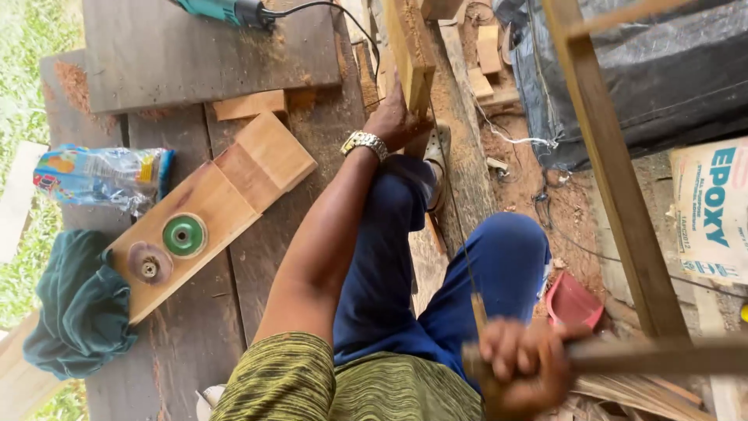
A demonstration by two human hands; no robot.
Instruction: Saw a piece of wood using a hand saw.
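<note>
My left hand (393, 117), with a metal wristwatch (364, 143) on the wrist, is stretched forward and grips a narrow upright wooden bar (409, 54) resting on a long plank (467, 179). My foot in a light shoe (436, 156) presses on the plank just beside that hand. My right hand (523, 366), blurred and low near my knee, is shut on the wooden handle of a saw-like tool (654, 355). Its thin blade (460, 242) runs edge-on from the handle up toward the bar. My blue trousers fill the space between both hands.
On the dark workbench (195, 335) lies a wooden board (234, 187) carrying a green disc (185, 235) and a dull purple disc (148, 263). A plastic bottle (101, 175), a green cloth (82, 312) and a teal power tool (226, 9) are nearby. At right stand a wooden frame (615, 171), a grey tarp (662, 70), a printed box (713, 210) and a red scoop (573, 302).
</note>
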